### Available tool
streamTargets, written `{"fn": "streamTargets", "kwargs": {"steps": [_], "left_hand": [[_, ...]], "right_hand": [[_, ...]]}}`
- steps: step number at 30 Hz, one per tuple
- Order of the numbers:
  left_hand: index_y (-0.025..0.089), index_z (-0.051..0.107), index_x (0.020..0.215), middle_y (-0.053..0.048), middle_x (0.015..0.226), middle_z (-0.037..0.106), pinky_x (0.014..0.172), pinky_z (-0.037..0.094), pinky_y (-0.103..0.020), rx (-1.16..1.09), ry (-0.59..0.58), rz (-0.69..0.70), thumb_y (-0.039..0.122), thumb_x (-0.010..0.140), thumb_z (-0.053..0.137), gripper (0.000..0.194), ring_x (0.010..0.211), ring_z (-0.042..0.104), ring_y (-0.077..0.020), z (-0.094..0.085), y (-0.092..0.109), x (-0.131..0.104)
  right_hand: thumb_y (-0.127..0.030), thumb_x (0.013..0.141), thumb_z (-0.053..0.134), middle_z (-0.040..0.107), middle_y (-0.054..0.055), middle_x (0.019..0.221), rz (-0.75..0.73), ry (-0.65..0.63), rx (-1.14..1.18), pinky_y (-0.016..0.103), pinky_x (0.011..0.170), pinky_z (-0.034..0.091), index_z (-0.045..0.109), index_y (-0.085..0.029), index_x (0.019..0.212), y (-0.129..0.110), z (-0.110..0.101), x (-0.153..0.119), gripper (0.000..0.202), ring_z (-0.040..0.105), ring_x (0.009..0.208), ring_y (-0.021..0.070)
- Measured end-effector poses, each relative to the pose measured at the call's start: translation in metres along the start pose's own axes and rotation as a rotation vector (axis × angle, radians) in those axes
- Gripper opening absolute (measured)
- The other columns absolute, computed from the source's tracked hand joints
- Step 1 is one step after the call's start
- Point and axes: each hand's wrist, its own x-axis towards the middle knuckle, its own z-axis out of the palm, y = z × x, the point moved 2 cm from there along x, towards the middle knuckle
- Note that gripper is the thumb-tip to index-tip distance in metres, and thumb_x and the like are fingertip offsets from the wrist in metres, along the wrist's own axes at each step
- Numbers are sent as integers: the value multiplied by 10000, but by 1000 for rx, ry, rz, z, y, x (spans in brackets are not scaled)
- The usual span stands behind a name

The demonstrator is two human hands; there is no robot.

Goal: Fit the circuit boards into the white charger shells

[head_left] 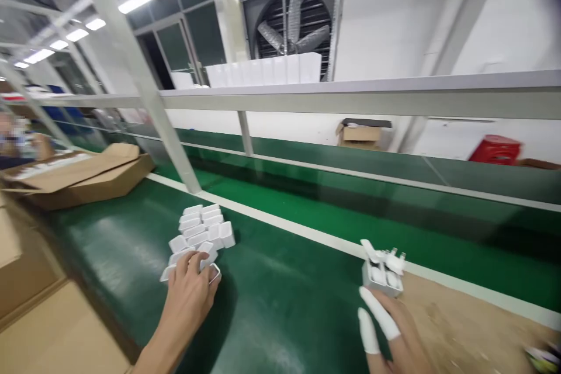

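Note:
Several small white plastic trays (193, 225) lie in rows on the green table (280, 298), left of centre. My left hand (190, 283) is at the near end of these rows, its fingers curled round a white tray (214, 274). On the right, a white box (383, 280) stands on the table, holding small white pieces, some of them with prongs sticking up. My right hand (390, 333), with white covers on two fingers, is just in front of that box, fingers apart and holding nothing visible.
An open cardboard box (96, 184) lies at the left, with a person's hand (41, 146) beyond it. More cardboard (61, 333) is at the lower left. A metal post (144, 82) rises from the table edge; a green conveyor (307, 210) runs behind.

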Motion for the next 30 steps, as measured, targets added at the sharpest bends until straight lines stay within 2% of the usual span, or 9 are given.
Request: {"fn": "streamTargets", "kwargs": {"steps": [5,8,10,14,17,19,25,28,30], "left_hand": [[249,675,868,-62,1213,750,739,573,-363,-500,-168,335,340,1036,465,284,852,732,-235,23,106,34],[254,669,848,-49,1198,765,750,580,-338,-645,-154,478,360,1024,463,291,925,760,-254,29,167,59],[255,685,841,-57,1174,768,702,576,-322,-671,-154,486,396,1009,469,307,959,763,-276,34,189,75],[276,740,974,-47,1171,757,513,510,-272,-684,-314,399,622,960,551,395,769,759,-250,51,191,94],[314,748,1143,-46,1310,720,547,554,-262,-766,-390,376,726,888,633,497,878,783,-277,68,178,92],[336,722,1248,-45,1404,680,586,584,-270,-810,-393,372,716,887,654,528,910,785,-280,79,172,87],[364,630,1427,-62,1502,618,578,608,-276,-814,-413,338,654,923,639,582,770,769,-227,87,168,74],[360,639,1427,-61,1482,630,577,608,-259,-831,-394,333,630,938,620,559,781,764,-218,80,164,68],[364,670,1388,-46,1456,647,576,600,-248,-841,-358,313,608,958,596,501,748,749,-195,76,162,64]], "right_hand": [[-68,982,563,690,134,1363,-77,-90,-23,496,1060,594,476,-266,1563,-20,-17,27,620,679,1263,299],[-42,971,530,679,139,1374,-68,-102,-97,483,1071,588,495,-254,1541,-13,-35,32,609,658,1286,283],[-72,976,525,683,137,1358,-16,-92,-224,470,1061,588,531,-248,1495,5,-60,29,548,656,1271,272],[-190,987,544,664,165,1362,160,0,-496,526,1086,544,567,-213,1435,63,-142,9,449,631,1279,299],[-272,947,556,669,183,1321,294,47,-616,608,1086,496,605,-178,1368,103,-205,-6,435,601,1267,350],[-287,891,556,713,168,1185,385,43,-661,599,1043,503,658,-175,1251,123,-231,-11,391,623,1158,353],[-290,673,681,715,132,847,585,-4,-647,479,927,517,626,-230,705,156,-239,-6,87,649,944,340],[-322,613,729,719,112,822,663,32,-586,477,928,514,625,-234,668,160,-236,-6,147,659,921,337],[-400,625,761,750,100,885,721,80,-527,488,928,529,707,-218,790,157,-235,-12,252,678,928,336]]}}
